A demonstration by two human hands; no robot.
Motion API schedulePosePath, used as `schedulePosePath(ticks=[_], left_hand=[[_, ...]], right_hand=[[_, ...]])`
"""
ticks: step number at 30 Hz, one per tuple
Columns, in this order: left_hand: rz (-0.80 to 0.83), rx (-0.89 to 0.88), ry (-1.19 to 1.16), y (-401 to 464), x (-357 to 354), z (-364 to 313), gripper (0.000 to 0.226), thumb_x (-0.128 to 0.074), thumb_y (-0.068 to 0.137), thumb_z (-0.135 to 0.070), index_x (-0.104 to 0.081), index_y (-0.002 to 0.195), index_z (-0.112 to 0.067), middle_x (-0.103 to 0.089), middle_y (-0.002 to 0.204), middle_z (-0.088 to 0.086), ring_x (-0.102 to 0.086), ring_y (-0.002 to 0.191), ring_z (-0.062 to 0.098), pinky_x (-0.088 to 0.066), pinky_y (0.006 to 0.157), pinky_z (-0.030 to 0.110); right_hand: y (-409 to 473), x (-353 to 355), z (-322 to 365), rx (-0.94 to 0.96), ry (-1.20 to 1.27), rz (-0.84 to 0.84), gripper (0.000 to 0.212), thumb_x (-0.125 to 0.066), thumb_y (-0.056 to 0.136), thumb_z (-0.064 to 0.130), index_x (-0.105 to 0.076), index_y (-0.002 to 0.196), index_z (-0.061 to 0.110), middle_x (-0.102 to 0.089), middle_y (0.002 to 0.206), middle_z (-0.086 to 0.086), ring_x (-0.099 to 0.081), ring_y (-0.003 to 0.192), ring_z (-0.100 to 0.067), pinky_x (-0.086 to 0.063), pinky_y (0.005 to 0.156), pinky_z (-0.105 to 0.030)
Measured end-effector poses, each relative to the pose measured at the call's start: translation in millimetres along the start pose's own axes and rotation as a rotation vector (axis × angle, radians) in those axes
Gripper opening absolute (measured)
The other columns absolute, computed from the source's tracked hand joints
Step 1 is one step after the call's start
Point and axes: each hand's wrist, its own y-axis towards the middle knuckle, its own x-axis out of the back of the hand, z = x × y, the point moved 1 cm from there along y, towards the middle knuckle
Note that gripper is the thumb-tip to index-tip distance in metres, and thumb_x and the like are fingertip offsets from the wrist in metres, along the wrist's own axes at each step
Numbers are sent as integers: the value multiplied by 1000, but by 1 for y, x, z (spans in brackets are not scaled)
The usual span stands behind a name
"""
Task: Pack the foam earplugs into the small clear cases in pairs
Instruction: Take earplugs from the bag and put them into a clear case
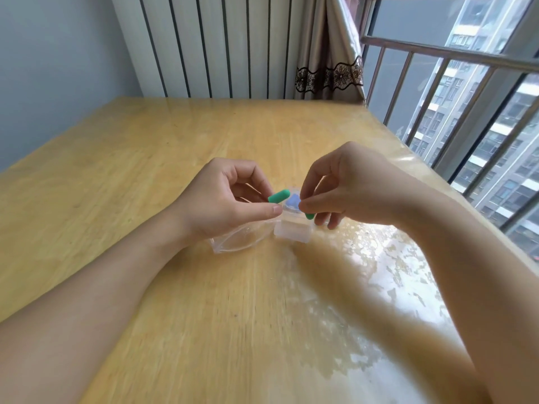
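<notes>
Above table (145, 185), each hand (221, 199) pinches an earplug (278, 196).

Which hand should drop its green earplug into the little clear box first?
Probably the right hand: its green earplug hangs right beside the clear box. The left hand pinches its earplug a bit higher, near the box's far edge.

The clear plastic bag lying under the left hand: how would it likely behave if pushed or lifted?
The clear plastic bag looks thin and creased, so it is probably floppy and would sag when lifted. It appears empty, so it is likely very light and may slide on the glossy table under a push. Lying flat, it is unlikely to roll or tip.
</notes>
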Motion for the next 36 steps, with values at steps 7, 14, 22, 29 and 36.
schedulePosePath(ticks=[7,14,22,29,36], left_hand=[[140,47,119,-2,2,-1,12,-82,81,-13,-70,81,-12,-76,72,-2,-63,58,10,-49,56,25],[180,29,253,-2,2,1,9,-80,84,-21,-72,81,-25,-69,66,-17,-50,51,5,-41,50,20],[175,-22,263,-1,0,4,14,-80,83,-19,-77,87,-32,-70,69,-17,-51,54,5,-40,50,15],[145,-39,252,-2,0,2,14,-81,82,-18,-77,87,-31,-72,73,-13,-54,57,8,-43,50,17],[105,-128,328,-6,-5,-2,15,-82,81,-22,-77,88,-35,-73,78,-10,-57,60,17,-45,53,24]], right_hand=[[3,-19,1,-119,-119,-87,11,-80,80,11,-74,74,4,-75,63,-4,-66,43,-11,-42,36,-16],[5,-19,-2,-115,-151,-83,14,-80,81,16,-76,71,8,-64,46,4,-51,31,-5,-37,35,-14],[5,-19,-1,-106,-211,-36,13,-85,77,28,-79,77,17,-73,61,-8,-57,41,-12,-44,41,-18],[0,9,-7,-128,-270,-33,9,-81,82,25,-79,76,18,-65,46,6,-50,33,-1,-37,36,-13],[-1,4,-4,-115,-141,31,13,-73,88,17,-80,79,13,-76,67,-1,-59,52,-9,-44,44,-18]])
